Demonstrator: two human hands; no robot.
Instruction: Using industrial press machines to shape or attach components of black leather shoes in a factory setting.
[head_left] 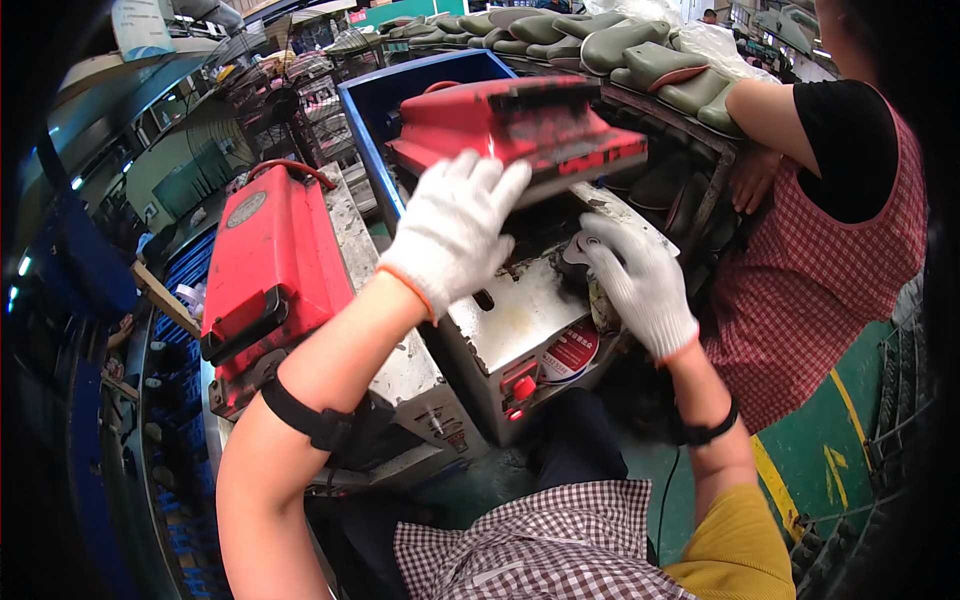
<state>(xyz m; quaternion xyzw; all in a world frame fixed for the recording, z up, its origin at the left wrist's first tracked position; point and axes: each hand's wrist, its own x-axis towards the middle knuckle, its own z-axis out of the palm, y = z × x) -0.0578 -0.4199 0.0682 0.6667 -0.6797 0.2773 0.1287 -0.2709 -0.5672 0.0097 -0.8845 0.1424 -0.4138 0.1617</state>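
My left hand (455, 230), in a white knitted glove with an orange cuff, is at the near side of a raised red machine lid (510, 130). Its fingers are stretched out and seem to touch the lid, which is blurred and tilted up over an open metal machine base (500, 325). To the right of the opening, my right hand (643, 280), gloved the same way, has its fingers curled on a small grey metal piece (577, 250) at the base's edge. The glove covers part of that piece.
A second machine with a closed red lid (280, 240) and black handle stands to the left. Behind is a blue bin (365, 115). Green rubber boots (630, 50) are piled along the back. A co-worker in a red checked apron (800, 290) stands close on the right.
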